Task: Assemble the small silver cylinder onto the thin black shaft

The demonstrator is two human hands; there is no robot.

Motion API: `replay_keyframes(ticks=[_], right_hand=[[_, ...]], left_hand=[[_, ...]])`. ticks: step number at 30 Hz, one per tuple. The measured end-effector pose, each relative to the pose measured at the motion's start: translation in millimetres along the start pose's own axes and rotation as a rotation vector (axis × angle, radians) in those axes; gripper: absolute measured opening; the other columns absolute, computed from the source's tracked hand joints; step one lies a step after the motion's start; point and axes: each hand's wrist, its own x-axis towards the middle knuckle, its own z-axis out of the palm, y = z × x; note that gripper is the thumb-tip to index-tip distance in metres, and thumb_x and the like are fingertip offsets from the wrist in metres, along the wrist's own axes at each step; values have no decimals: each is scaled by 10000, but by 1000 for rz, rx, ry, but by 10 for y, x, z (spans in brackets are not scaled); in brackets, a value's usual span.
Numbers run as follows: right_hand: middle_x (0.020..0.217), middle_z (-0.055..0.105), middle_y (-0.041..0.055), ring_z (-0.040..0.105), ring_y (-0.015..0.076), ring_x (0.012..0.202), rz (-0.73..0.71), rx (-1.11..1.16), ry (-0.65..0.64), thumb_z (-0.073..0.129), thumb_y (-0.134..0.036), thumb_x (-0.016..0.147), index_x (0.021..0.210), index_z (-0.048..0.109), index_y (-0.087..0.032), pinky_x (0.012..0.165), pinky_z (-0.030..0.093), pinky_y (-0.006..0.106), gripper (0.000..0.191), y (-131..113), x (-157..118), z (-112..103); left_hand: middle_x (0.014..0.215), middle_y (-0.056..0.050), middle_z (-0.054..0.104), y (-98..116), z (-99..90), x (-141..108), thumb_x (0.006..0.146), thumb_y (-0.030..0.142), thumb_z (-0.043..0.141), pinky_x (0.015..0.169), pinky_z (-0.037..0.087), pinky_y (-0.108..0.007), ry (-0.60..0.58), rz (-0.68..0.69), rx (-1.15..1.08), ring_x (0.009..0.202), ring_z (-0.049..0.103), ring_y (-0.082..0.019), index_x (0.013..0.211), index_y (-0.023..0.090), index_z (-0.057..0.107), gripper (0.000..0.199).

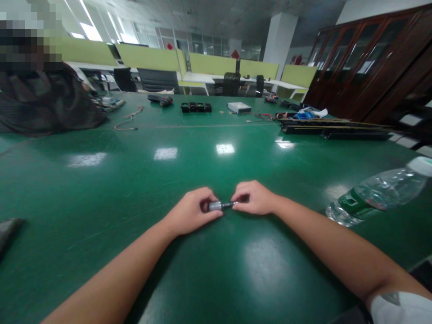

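My left hand (199, 209) is wrapped around a small silver cylinder (215, 205), low over the green table (189, 166). A thin dark shaft (227, 204) sticks out of the cylinder's right end. The thumb and fingertips of my right hand (254, 198) pinch the far tip of that shaft. The cylinder and shaft lie roughly level, in one line between both hands. The cylinder's left end is partly covered by my left fingers, and its exact kind is too small to tell.
A water bottle (364, 204) lies tilted near my right forearm. Farther back are a cable (126, 120), black blocks (196, 107), a white box (239, 107) and long dark bars (354, 130). A person in dark clothing (50, 101) is at the far left.
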Motion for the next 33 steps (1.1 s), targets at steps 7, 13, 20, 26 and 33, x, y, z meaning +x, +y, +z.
replay_keyframes(ticks=[7, 13, 20, 26, 33], right_hand=[[933, 719, 72, 636, 181, 876, -110, -40, -2, 678, -159, 813, 1003, 729, -162, 817, 503, 302, 197, -125, 27, 107], [917, 717, 74, 627, 185, 865, -111, -52, -2, 658, -182, 839, 1012, 724, -155, 806, 499, 305, 188, -95, 32, 108], [892, 712, 70, 618, 182, 848, -91, -60, 3, 665, -190, 838, 1002, 725, -153, 795, 488, 301, 179, -118, 42, 137], [896, 714, 70, 618, 181, 850, -71, -75, 15, 660, -209, 851, 1009, 727, -153, 787, 486, 293, 181, -121, 57, 156], [881, 708, 66, 619, 173, 827, -85, -72, 15, 658, -203, 851, 988, 728, -157, 769, 484, 284, 161, -115, 56, 143]], left_hand=[[808, -10, 618, 10, -29, -10, 807, 400, 718, 647, 435, -256, -31, 31, -31, 715, 573, -154, 930, 176, 657, 263], [794, -7, 623, 24, -30, -7, 829, 378, 686, 635, 440, -251, -37, -9, -47, 700, 579, -149, 935, 171, 661, 234], [814, -5, 618, 31, -13, 0, 802, 334, 706, 640, 444, -254, -34, -18, -44, 706, 577, -151, 944, 180, 658, 215], [805, -3, 600, 3, 8, 13, 803, 325, 704, 630, 429, -253, -9, -8, -29, 697, 565, -151, 926, 175, 643, 203], [798, -2, 591, -21, 11, 18, 827, 355, 688, 640, 418, -259, -6, 8, -10, 700, 552, -152, 914, 169, 631, 213]])
